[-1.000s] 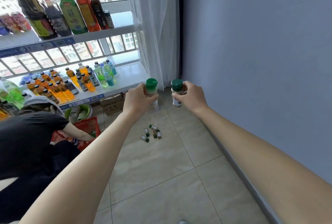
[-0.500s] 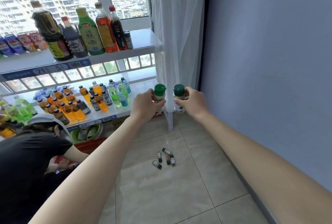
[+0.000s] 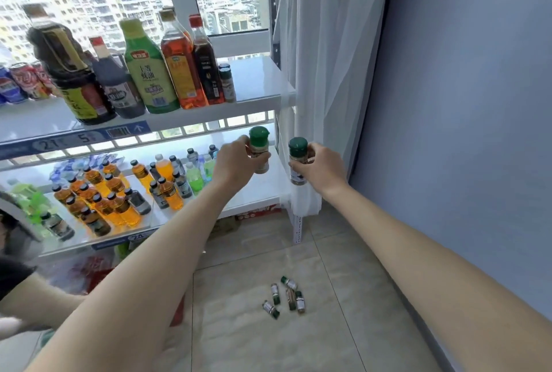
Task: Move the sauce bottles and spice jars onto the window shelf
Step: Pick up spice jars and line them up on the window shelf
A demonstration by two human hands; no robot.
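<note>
While I am watching through the head camera, the white window shelf is filling the left half of the view, its glossy top board standing against the window glass and carrying a row of upright sauce bottles: dark ones, a green-labelled one, an amber one and a slim dark one with a red cap. A small dark-capped spice jar is standing just beside the last bottle, and printed cans are sitting at the far left of the same board. On the lower board, many small drink bottles of orange, green and clear liquid are crowding together (caps mostly dark). A sheer white curtain is hanging at the shelf's right end, next to a smooth blue-grey wall.

My left hand is gripping a green-capped spice jar with its fingers curled round the body, upright, in front of the gap between the two boards. My right hand is gripping a second green-capped jar the same way, just beside the curtain's edge.

Down on the pale floor tiles, five small jars are lying on their sides in a loose cluster.
</note>
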